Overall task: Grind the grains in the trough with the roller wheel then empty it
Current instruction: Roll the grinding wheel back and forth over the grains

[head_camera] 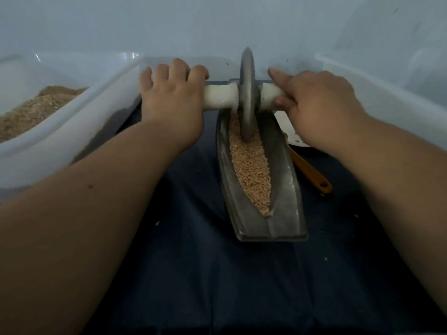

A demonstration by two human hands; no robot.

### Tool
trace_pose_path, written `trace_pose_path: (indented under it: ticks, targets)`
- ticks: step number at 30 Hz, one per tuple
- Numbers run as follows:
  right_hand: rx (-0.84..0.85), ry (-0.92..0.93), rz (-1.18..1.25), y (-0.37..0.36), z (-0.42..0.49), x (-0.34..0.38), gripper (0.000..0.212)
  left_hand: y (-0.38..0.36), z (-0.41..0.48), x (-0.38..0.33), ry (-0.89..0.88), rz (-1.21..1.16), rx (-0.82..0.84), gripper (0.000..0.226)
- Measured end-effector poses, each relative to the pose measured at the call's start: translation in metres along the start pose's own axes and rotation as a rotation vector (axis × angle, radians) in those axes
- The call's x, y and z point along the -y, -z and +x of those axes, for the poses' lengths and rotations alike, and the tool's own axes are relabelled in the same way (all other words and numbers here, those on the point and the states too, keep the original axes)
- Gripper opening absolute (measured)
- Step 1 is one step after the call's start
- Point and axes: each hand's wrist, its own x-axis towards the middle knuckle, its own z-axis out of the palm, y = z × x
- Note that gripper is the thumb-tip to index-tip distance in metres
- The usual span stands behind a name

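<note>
Plenty of pale grains (250, 170) lie in a long strip down the groove of the grey metal trough (287, 189), running from under the wheel to near its close end. They look mostly whole, so I judge the grinding to be far from done. The roller wheel (247, 93) stands upright on its edge in the far part of the groove, its rim sunk in the grains and its white axle handle sticking out to both sides.

Three things could go wrong from here. Uneven pressure from the two sides would tilt the disc, ride it up the sloped wall and push grains over the rim. A stroke carried too far could run the wheel off the far end. Nothing holds the trough itself, so a hard push might slide it on the cloth.

The left hand (173, 102) wraps the left stub of the handle, all its fingers curled closely over the top. The right hand (319, 102) grips the right stub less fully: the index finger lies stretched out straight toward the wheel, the thumb tucks beneath the handle, and the other fingers curl over it.

An orange spoon handle (309, 171) lies just beside the trough on its right, on the dark blue cloth (193, 238). A translucent plastic tub (72, 131) at left holds brown ground meal (31, 112); another tub (387, 93) stands at right.
</note>
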Motion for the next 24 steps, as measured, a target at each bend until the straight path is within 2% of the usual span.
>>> trace_pose_path:
  ticks: [3,5,9,13,15,18,21,24]
  targets:
    - [-0.047,0.018,-0.016,-0.002,0.000,0.001,0.048,-0.004,0.003,0.004,-0.027,-0.060,0.025,0.041]
    - [-0.013,0.038,0.013,0.006,-0.005,0.003,0.048,-0.001,0.003,0.009,-0.049,-0.136,0.099,0.033]
    - [0.135,0.091,0.078,0.038,-0.016,0.004,0.046,0.023,0.000,0.018,-0.131,-0.132,0.347,0.030]
    - [0.425,0.144,0.265,0.079,-0.031,0.005,0.049,0.062,-0.011,0.019,-0.243,-0.104,0.654,0.036]
    - [0.455,0.175,0.348,0.089,-0.033,0.000,0.029,0.077,-0.016,0.021,-0.249,-0.165,0.730,0.042]
    - [0.463,0.193,0.380,0.090,-0.034,-0.002,0.024,0.076,-0.018,0.020,-0.246,-0.214,0.703,0.038]
    - [0.462,0.170,0.352,0.073,-0.030,0.003,0.029,0.053,-0.011,0.016,-0.230,-0.168,0.572,0.030]
    - [0.250,0.070,0.317,0.045,-0.020,-0.001,0.036,0.028,-0.001,0.015,-0.150,-0.168,0.388,0.025]
